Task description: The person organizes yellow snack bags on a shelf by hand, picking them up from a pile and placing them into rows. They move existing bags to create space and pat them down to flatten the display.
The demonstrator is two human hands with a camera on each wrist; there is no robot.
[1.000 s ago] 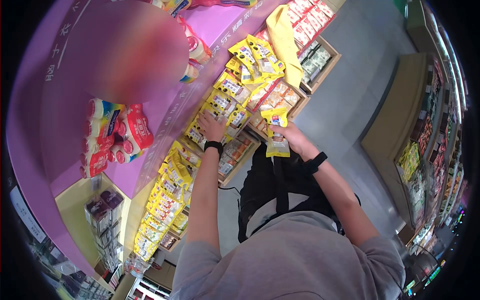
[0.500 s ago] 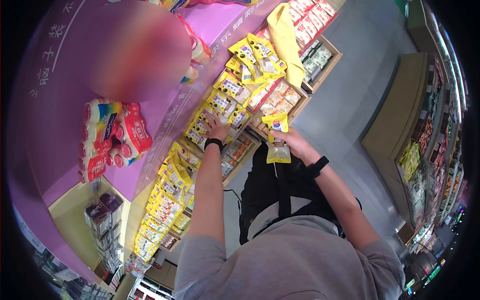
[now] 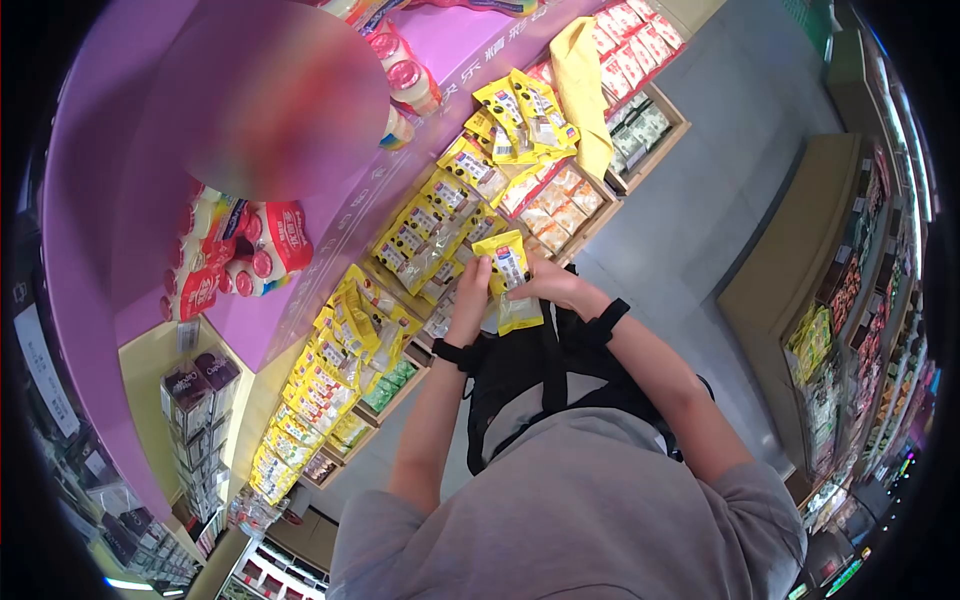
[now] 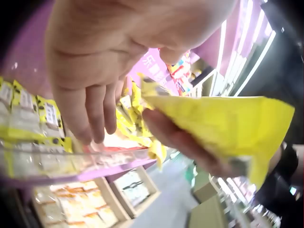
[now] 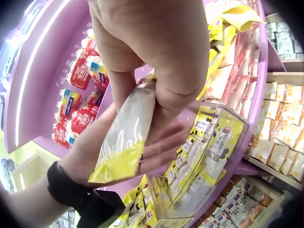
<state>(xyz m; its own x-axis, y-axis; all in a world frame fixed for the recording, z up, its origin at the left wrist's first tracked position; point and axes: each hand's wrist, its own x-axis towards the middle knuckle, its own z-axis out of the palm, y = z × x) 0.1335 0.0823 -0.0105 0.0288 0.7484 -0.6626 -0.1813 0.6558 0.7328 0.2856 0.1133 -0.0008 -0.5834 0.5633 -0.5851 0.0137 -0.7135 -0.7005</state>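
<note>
Though illegible, dark-lettered yellow packet (image 3: 507, 274)

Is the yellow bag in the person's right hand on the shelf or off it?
Off: the right hand grips the yellow bag in the air, apart from the purple display.

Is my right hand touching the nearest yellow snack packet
Touching: the right wrist view shows the right hand pinching the yellow snack packet, no gap between them.

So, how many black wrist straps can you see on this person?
2: the left strap is just behind the left hand, and the right strap just behind the right hand, which holds a yellow packet. Both wrists show, so neither strap is hidden.
</note>
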